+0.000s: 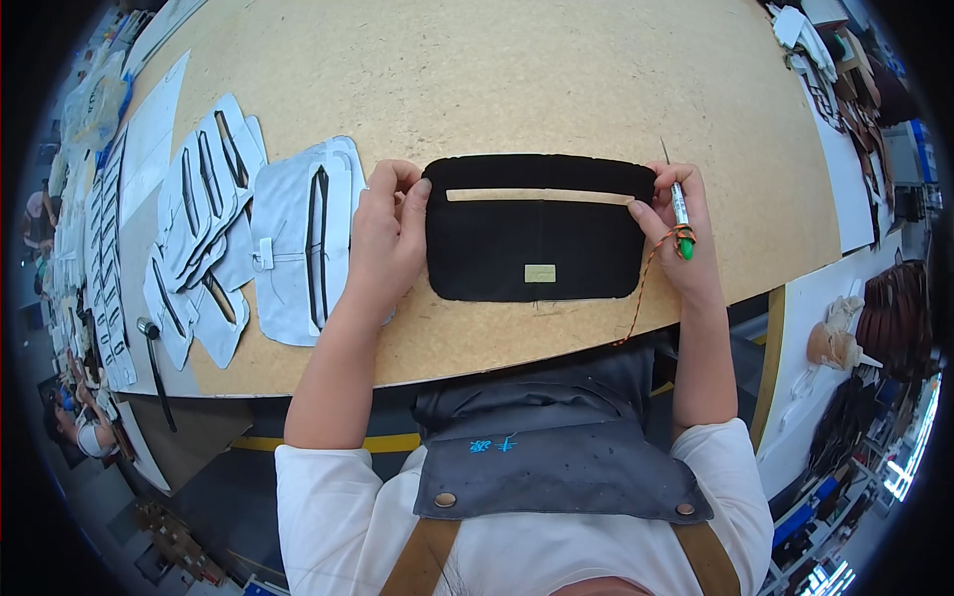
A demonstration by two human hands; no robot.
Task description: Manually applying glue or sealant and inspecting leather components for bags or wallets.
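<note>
Lies flat on worktop (497,60), long axis left–right: black panel (537,248), slot near far edge. Pinched at both ends – left hand (388,233), right hand (681,238) also clutching awl (678,204), tip pointing away; fingertips partly hidden.

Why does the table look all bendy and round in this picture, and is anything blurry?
In the head view, the fisheye lens curves the wooden table edge and leaves black corners. The black fabric panel between the left hand and the right hand, which holds a pen-like tool, looks sharp in soft, even light with faint shadows. Things near the rim look squashed and blurrier.
</note>
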